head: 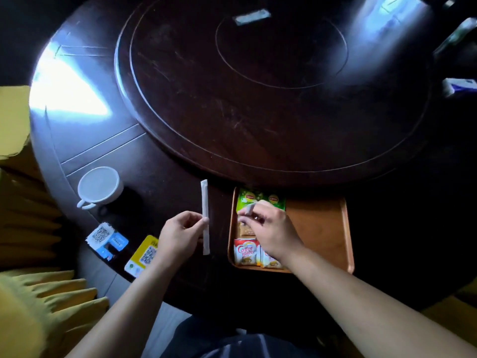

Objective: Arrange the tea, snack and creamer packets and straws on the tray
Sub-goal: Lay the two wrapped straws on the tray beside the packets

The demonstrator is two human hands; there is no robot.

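Note:
An orange-brown tray [320,228] lies on the dark round table in front of me. Along its left side sit green tea packets [254,198] at the far end, a tan snack packet [246,229] in the middle and red-and-white creamer packets [246,251] at the near end. My right hand [268,226] is over the snack packet with its fingertips pinched on it. My left hand [180,233] is left of the tray and holds a white paper-wrapped straw [205,215] between thumb and fingers, the straw pointing away from me.
A white cup [99,187] stands on the table to the left. Two QR-code cards [107,240] [144,255] lie near the table's edge. A raised turntable [271,81] fills the table's middle. Yellow chair covers [33,293] are at the left.

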